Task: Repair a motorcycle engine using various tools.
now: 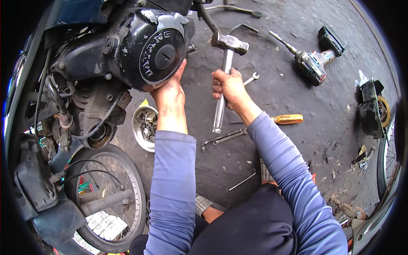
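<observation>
Right grip [231, 88] clasps hammer [228, 61]; left grip [170, 91] seemingly against black engine cover [159, 49]

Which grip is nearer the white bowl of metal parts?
Left. The left grip, against the black engine cover, is just above and right of the white bowl; the right grip, closed around the hammer, is farther right.

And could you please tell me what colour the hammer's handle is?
The handle is silver, seen best in the head view.

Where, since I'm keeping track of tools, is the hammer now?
In the head view, just right of centre, the hammer is gripped in the right hand, right of the black engine cover.
</observation>
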`<control>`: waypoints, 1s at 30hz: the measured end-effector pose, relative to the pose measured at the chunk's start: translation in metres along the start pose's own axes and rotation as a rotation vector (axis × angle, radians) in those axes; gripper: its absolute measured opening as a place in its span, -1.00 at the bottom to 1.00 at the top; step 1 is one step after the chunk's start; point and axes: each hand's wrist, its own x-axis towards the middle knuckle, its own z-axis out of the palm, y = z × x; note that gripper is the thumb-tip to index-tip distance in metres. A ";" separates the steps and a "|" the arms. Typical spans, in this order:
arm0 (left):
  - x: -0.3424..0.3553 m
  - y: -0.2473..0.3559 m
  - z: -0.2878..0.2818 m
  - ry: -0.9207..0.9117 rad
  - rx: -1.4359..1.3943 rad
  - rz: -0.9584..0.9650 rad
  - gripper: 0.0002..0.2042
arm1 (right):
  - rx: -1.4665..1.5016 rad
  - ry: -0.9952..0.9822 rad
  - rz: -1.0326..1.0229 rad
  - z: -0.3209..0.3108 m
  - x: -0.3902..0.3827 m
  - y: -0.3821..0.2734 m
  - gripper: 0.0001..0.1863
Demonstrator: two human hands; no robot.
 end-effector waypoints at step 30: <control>0.009 -0.009 -0.014 0.080 0.029 0.050 -0.72 | -0.553 -0.088 0.016 -0.008 0.012 -0.026 -0.81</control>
